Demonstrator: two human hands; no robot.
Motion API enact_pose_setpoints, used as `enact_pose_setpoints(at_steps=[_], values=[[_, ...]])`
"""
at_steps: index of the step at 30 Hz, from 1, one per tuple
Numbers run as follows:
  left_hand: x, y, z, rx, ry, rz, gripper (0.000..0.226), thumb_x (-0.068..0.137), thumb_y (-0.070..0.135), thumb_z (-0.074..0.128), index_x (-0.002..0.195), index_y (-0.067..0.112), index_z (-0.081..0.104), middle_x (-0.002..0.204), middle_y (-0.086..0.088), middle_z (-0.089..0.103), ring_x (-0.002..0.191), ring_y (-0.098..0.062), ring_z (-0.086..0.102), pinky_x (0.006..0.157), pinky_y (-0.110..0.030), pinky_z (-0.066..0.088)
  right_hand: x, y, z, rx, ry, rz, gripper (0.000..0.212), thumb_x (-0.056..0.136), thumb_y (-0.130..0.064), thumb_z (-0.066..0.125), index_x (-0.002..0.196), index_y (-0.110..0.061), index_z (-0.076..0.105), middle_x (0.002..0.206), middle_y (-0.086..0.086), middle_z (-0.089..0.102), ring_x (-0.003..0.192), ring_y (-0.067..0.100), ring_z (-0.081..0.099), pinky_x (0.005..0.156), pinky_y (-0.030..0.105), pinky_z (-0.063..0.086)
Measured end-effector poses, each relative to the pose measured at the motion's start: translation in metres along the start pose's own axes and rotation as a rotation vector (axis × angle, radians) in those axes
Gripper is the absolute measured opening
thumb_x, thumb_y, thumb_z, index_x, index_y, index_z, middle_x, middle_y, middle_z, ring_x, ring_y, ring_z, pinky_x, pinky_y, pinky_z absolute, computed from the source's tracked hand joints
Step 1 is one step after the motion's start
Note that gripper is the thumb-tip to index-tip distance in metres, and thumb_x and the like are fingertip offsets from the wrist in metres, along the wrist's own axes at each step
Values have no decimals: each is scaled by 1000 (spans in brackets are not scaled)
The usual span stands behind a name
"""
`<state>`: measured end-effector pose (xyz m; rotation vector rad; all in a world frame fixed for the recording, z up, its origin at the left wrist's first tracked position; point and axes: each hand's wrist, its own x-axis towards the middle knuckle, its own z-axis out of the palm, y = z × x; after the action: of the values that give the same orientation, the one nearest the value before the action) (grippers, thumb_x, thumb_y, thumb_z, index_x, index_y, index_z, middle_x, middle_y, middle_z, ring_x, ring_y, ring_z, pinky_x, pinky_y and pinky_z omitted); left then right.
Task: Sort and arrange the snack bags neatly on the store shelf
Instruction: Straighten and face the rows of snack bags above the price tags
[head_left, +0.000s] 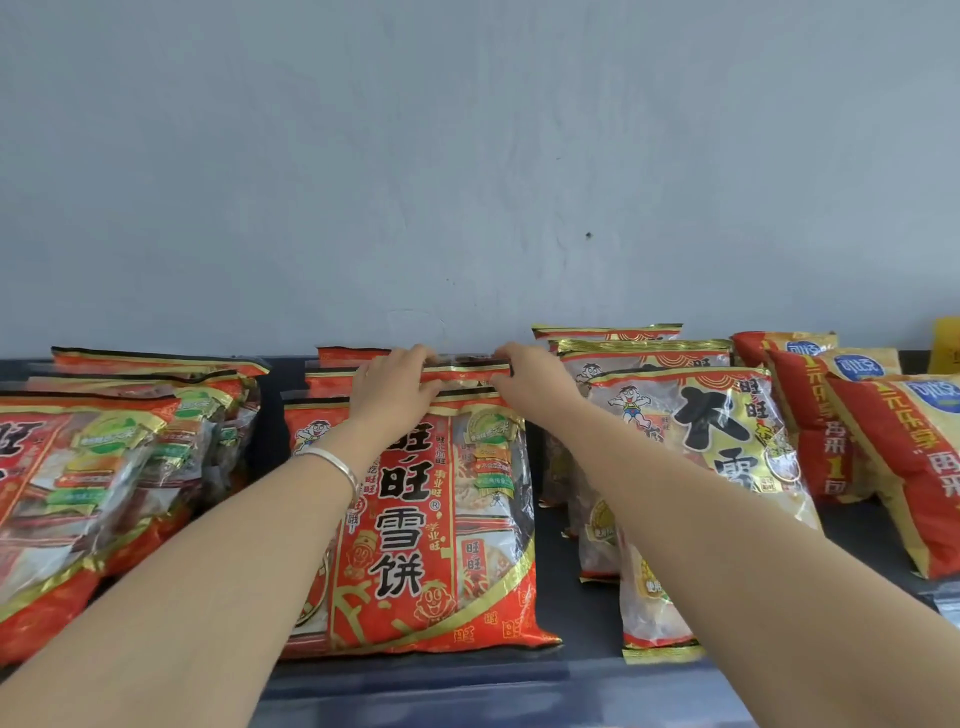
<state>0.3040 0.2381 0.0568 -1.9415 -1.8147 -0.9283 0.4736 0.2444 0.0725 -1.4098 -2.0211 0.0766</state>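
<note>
A row of red snack bags stands in the middle of the dark shelf (561, 592). The front red bag (431, 525) leans back with black characters on it. Behind it stands a second red bag (467, 372), only its top seam visible. My left hand (397, 387), silver bangle on the wrist, grips that seam at its left end. My right hand (532, 382) pinches the same seam at its right end. More bags of this kind stand further back, mostly hidden.
A stack of similar red bags (104, 467) leans at the left. Paler gold-and-red bags (711, 467) stand to the right, then red-and-yellow bags (904, 467) at the far right. A grey wall (467, 156) rises behind the shelf. A dark gap separates each row.
</note>
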Motion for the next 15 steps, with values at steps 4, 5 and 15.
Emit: enact_pose_setpoints(at_steps=[4, 5, 15], values=[[-6, -24, -13, 46, -16, -45, 35, 95, 38, 49, 127, 24, 51, 128, -1, 55, 116, -23, 52, 95, -40, 44, 9, -14, 9, -120, -60, -94, 39, 95, -24, 46, 133, -18, 52, 129, 11, 57, 112, 33, 55, 91, 49, 51], [-6, -29, -15, 57, -18, -54, 34, 96, 37, 49, 127, 24, 51, 129, -1, 55, 117, -23, 51, 94, -39, 44, 12, -18, 12, -144, -70, -110, 37, 96, -25, 46, 132, -18, 53, 129, 11, 56, 112, 32, 55, 92, 49, 50], [28, -77, -10, 61, -39, -14, 32, 99, 30, 41, 128, 26, 55, 132, 1, 55, 120, -22, 48, 98, -39, 41, 50, -49, 36, -285, -53, -172, 33, 99, -22, 39, 127, -21, 57, 125, 7, 56, 110, 31, 54, 93, 47, 47]])
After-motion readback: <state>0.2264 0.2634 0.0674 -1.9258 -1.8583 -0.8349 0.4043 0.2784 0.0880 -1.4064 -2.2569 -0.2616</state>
